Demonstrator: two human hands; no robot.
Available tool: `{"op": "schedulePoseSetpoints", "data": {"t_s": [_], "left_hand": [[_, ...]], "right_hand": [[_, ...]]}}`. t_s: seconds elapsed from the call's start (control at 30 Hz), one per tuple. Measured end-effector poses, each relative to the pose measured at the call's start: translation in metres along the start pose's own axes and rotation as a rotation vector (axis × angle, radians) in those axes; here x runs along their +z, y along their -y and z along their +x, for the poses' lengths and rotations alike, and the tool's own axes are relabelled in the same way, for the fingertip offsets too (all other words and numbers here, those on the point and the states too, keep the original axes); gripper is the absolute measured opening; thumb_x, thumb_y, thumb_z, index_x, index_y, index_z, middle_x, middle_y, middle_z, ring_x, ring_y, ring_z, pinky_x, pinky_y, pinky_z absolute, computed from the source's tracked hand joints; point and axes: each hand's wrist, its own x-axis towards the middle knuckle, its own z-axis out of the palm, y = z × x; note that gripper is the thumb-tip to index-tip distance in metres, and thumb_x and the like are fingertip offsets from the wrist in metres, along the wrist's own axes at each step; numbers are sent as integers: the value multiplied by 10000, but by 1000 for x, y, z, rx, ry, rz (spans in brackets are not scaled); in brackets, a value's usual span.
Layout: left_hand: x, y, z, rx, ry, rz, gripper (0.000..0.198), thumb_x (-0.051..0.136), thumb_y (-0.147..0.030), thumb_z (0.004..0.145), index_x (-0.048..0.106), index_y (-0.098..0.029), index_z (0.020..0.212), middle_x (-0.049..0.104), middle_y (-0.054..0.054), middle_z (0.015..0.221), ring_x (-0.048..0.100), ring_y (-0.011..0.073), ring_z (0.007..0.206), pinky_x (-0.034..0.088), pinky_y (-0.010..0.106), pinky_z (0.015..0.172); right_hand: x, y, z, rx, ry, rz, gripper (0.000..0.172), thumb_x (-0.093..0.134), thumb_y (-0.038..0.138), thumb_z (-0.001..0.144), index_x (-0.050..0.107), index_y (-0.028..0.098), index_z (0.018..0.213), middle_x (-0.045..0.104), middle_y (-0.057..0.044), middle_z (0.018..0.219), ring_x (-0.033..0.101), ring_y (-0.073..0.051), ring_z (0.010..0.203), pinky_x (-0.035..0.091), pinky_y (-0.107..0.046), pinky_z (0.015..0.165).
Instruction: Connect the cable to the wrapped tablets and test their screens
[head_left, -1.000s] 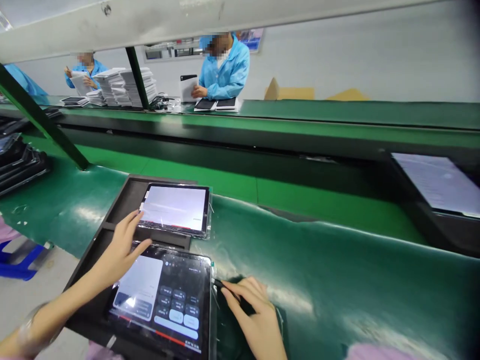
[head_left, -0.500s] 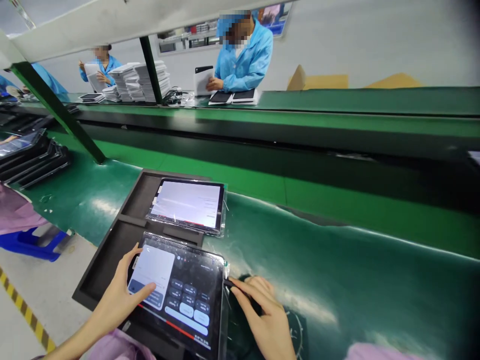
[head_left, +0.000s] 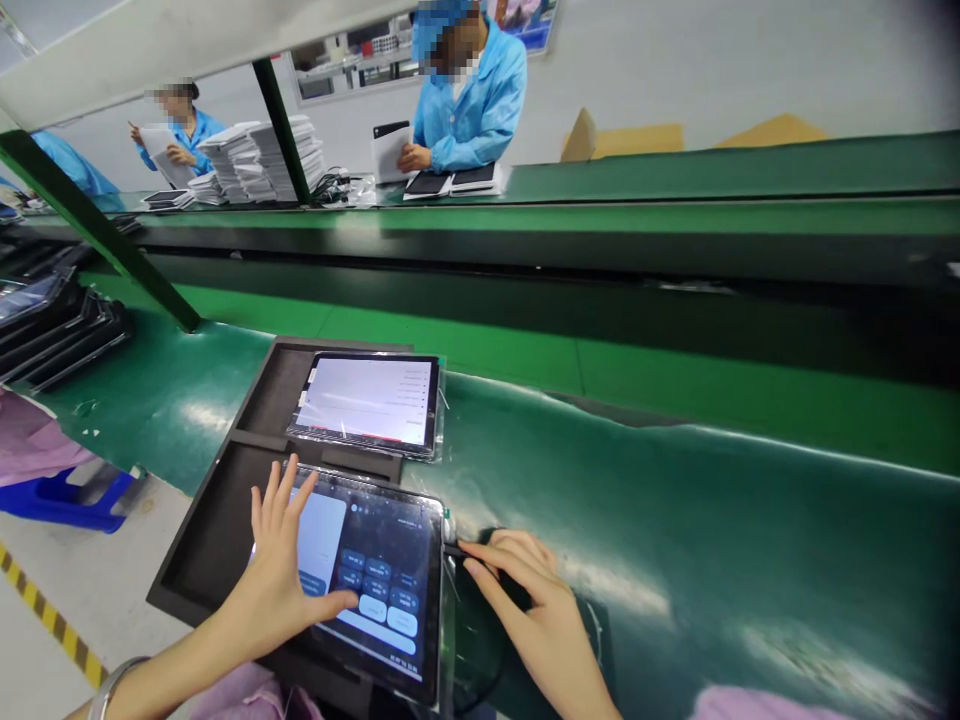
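We rest our left hand flat on the near tablet, fingers spread and the thumb pressing a button low on its lit screen, which likely also steadies it. The tablet lies tilted in the front bay of a black tray, at about 7 o'clock on the green table. Our right hand, at the tablet's 3 o'clock edge, has its fingertips pressed together on a small dark plug or cable, apparently at its side port. A second tablet, screen white, sits at 12 o'clock in the rear bay.
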Motion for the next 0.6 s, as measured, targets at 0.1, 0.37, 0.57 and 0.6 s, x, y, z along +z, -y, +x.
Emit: {"op": "schedulePoseSetpoints", "data": {"t_s": [0.1,0.37,0.57,0.6], "left_hand": [[0,2,2,28,18,48,1453,950,-399,659,-120,-470,1639,-3,132,1776,20,476,1602,60,770,1250],[-8,4,10,464,155,92,922,847,-533,789,341,-646,1551,80,-37,1760,105,507,1585,138,775,1249],[12,16,20,776,561,70,841,695,-635,880,136,-749,1499,545,-138,1534,382,491,1510,91,870,1196],[14,17,21,750,544,84,809,704,-612,882,171,-782,1467,574,-172,1498,430,458,1493,134,830,1226]], "right_hand": [[-1,4,2,16,7,9,235,667,542,979,810,356,966,676,-13,786,653,-284,899,378,-519,987],[-1,4,2,38,28,43,239,662,543,981,807,353,979,657,-15,777,637,-285,896,361,-541,1004],[-1,6,2,17,15,30,223,666,529,982,811,359,986,673,-5,785,648,-273,890,400,-506,959],[-1,7,2,14,12,28,220,666,524,983,810,358,985,671,-3,779,649,-270,886,407,-499,950]]}}
